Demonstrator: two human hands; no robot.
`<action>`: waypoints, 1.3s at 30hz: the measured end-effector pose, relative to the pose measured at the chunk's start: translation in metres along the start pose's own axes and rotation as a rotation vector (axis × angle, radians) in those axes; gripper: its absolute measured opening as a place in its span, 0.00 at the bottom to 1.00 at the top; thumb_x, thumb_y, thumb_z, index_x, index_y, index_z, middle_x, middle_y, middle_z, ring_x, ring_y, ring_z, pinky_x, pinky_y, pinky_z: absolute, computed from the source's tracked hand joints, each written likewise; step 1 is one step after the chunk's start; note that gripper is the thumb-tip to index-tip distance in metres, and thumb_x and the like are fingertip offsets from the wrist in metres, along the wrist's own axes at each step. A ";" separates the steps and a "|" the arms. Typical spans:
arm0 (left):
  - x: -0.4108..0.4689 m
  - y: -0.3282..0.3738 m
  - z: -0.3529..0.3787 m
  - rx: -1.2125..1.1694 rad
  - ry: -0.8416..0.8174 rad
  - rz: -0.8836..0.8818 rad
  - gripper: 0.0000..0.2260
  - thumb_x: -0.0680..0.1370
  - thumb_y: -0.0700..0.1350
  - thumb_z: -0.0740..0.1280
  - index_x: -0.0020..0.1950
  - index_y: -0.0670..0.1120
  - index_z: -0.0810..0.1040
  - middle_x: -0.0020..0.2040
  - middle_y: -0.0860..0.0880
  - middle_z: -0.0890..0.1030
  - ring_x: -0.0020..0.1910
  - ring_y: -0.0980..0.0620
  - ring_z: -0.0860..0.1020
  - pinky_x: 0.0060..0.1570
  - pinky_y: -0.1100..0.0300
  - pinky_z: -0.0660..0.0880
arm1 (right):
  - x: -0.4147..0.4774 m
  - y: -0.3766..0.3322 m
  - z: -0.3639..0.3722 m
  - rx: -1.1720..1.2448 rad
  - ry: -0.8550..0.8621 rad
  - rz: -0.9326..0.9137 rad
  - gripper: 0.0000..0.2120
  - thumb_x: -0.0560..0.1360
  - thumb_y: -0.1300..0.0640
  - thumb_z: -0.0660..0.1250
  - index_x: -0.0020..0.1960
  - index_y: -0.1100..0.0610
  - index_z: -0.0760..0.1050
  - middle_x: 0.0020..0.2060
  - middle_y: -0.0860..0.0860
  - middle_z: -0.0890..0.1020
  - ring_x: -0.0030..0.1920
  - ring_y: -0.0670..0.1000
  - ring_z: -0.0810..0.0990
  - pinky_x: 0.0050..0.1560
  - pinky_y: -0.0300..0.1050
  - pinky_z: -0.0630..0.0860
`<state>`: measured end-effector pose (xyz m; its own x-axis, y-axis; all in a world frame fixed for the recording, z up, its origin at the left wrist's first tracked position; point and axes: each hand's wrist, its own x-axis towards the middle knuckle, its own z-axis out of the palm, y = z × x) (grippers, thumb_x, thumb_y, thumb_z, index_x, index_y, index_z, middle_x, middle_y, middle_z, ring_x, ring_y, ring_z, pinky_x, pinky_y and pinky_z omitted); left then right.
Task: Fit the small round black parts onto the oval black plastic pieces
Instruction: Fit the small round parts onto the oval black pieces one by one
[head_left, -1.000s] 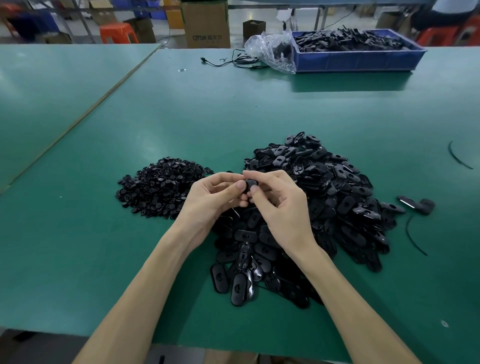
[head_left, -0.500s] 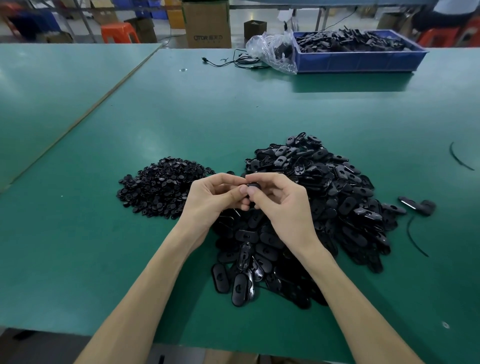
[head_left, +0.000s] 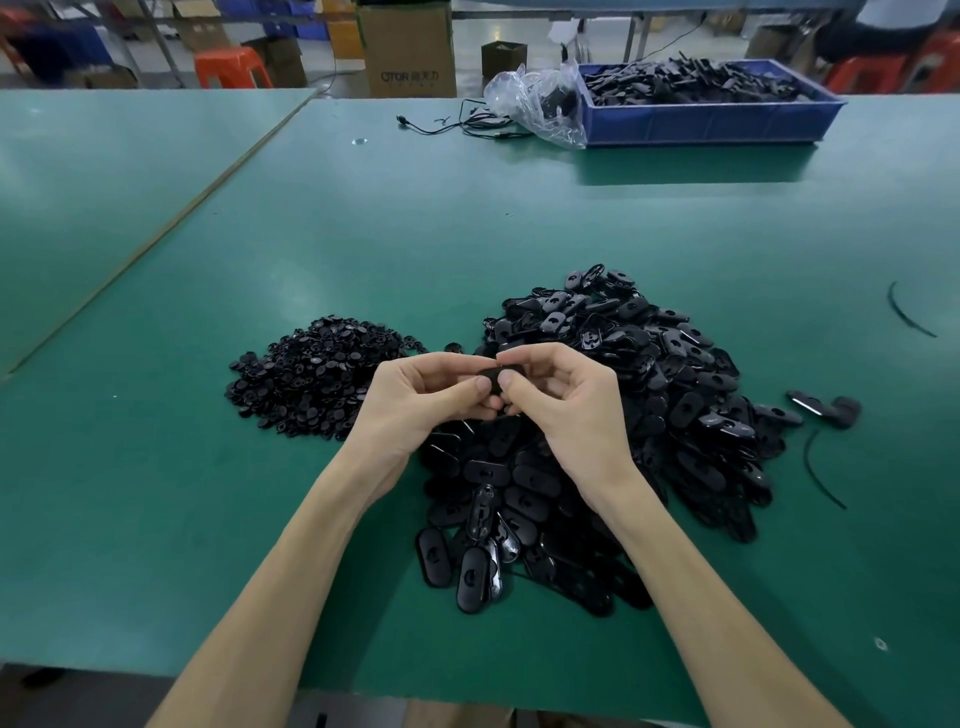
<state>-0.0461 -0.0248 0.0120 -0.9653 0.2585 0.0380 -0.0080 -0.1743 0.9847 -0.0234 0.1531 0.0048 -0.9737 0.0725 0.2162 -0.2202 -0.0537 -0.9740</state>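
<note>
A heap of small round black parts (head_left: 317, 376) lies on the green table, left of centre. A bigger heap of oval black plastic pieces (head_left: 623, 415) spreads across the centre and right. Just above the near side of the oval heap, my left hand (head_left: 421, 400) and my right hand (head_left: 566, 405) meet fingertip to fingertip. Together they pinch one oval black piece (head_left: 501, 375), of which only the top edge shows between thumbs and fingers. Whether a round part sits on it is hidden by my fingers.
A blue bin (head_left: 711, 111) filled with black parts stands at the far right of the table, with a clear plastic bag (head_left: 540, 104) and a thin black cable (head_left: 457, 122) beside it. Loose black strips (head_left: 821, 473) and two stray pieces (head_left: 826, 408) lie right of the oval heap. Cardboard boxes stand beyond the table.
Both hands stay together over the oval heap; the fingers have shifted slightly on the held piece, turning it so its upper edge shows more.
</note>
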 end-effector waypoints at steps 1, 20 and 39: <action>0.000 0.000 0.000 0.026 0.006 0.008 0.07 0.74 0.37 0.75 0.52 0.43 0.88 0.44 0.38 0.87 0.42 0.45 0.87 0.47 0.58 0.83 | 0.000 0.000 0.000 -0.004 -0.001 0.008 0.07 0.77 0.65 0.74 0.51 0.54 0.85 0.42 0.51 0.88 0.41 0.48 0.86 0.45 0.38 0.81; -0.002 0.000 0.006 0.228 0.093 0.053 0.06 0.76 0.31 0.74 0.52 0.35 0.84 0.37 0.42 0.86 0.33 0.49 0.84 0.41 0.61 0.81 | -0.004 -0.001 0.005 -0.347 0.039 -0.031 0.07 0.77 0.62 0.75 0.51 0.50 0.83 0.45 0.48 0.86 0.40 0.45 0.86 0.44 0.36 0.82; -0.002 -0.004 0.009 0.199 0.152 0.054 0.05 0.76 0.34 0.75 0.52 0.38 0.85 0.39 0.42 0.87 0.34 0.48 0.85 0.41 0.61 0.81 | -0.005 -0.003 0.013 -0.452 0.090 -0.046 0.06 0.79 0.62 0.73 0.56 0.56 0.82 0.48 0.53 0.84 0.40 0.47 0.86 0.47 0.43 0.84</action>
<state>-0.0419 -0.0165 0.0097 -0.9912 0.1050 0.0801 0.0816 0.0105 0.9966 -0.0185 0.1396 0.0078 -0.9501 0.1523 0.2721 -0.1952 0.3900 -0.8999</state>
